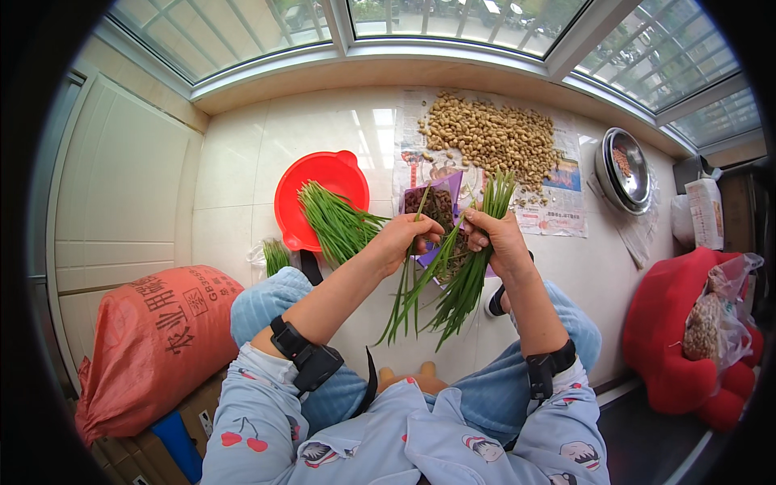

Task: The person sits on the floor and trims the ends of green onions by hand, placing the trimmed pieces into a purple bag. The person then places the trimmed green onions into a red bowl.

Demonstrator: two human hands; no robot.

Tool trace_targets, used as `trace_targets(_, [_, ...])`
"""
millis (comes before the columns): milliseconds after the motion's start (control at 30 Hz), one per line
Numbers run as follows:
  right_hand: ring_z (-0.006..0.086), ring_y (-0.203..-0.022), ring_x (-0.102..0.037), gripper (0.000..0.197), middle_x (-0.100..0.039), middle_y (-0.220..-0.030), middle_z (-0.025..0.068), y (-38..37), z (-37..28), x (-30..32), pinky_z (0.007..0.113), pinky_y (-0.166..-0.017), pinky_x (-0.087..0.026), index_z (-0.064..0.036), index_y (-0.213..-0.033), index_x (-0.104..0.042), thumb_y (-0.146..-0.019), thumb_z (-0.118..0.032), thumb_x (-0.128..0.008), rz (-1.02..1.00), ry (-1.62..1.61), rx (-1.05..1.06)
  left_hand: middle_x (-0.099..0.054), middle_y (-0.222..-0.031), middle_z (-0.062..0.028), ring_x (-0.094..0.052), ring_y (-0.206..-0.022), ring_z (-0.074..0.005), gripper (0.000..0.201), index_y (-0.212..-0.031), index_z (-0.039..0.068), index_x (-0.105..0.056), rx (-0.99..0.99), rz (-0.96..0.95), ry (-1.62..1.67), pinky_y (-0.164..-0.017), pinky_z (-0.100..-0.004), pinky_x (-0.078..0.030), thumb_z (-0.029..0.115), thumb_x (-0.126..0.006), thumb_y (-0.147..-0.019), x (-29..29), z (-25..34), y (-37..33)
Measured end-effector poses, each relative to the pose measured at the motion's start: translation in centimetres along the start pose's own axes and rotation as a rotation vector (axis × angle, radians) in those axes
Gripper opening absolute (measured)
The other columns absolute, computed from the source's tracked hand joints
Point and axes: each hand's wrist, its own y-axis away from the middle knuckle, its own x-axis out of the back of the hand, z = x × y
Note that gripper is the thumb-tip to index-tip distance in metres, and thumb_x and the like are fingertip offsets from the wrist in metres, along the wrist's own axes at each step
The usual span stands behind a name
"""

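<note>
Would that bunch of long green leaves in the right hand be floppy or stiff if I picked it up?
Probably fairly floppy: strands in the bunch of leaves curve beyond the right hand. Likely light, since the leaves look thin. Some might slip loose, as their ends fan apart.

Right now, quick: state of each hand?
Left hand: closed, pinching thin green blades.
Right hand: closed, holding a bunch of long green leaves.

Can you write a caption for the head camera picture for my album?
Left hand pinches green stalks; right hand grips a bunch, near a red bowl.
</note>
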Motion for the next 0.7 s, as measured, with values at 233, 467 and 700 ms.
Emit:
trace_targets(233, [0.0052,-0.041,-0.041,0.016,-0.054,-0.059,0.0018,0.2,0.7,-0.7,0.021,-0.04,-0.033,-0.0046,-0.07,-0.056,-0.082,-0.011,-0.065,0.054,0.092,-0.006,-0.043,-0.059,0.0099,-0.03,-0.047,-0.0018,0.012,-0.084,0.01,-0.061,-0.051,-0.031,-0.006,-0.045,-0.019,-0.023,0.021,-0.065,-0.083,-1.3,-0.1,0.4])
trace_targets(467, [0.0055,-0.043,-0.041,0.01,-0.054,-0.059,0.0023,0.1,0.6,-0.3,0.022,-0.041,-0.035,-0.0008,-0.085,-0.058,-0.083,-0.009,-0.063,0.075,-0.044,-0.019,-0.043,-0.059,0.0095,-0.029,-0.046,-0.0016,0.013,-0.085,0.007,-0.062,-0.034,-0.05,0.022,-0.044,-0.0185,-0.022,0.019,-0.064,-0.084,-1.0,-0.1,0.4])
trace_targets(700, [0.0059,-0.044,-0.041,0.013,-0.055,-0.061,0.0032,0.1,1.8,-0.6,0.021,-0.042,-0.035,0.0008,-0.086,-0.058,-0.078,-0.005,-0.066,0.032,0.003,-0.002,-0.044,-0.059,0.0092,-0.029,-0.046,-0.0021,0.012,-0.083,0.008,-0.061,-0.027,-0.048,0.062,-0.044,-0.0192,-0.022,0.02,-0.064,-0.084,-0.9,-0.2,0.3])
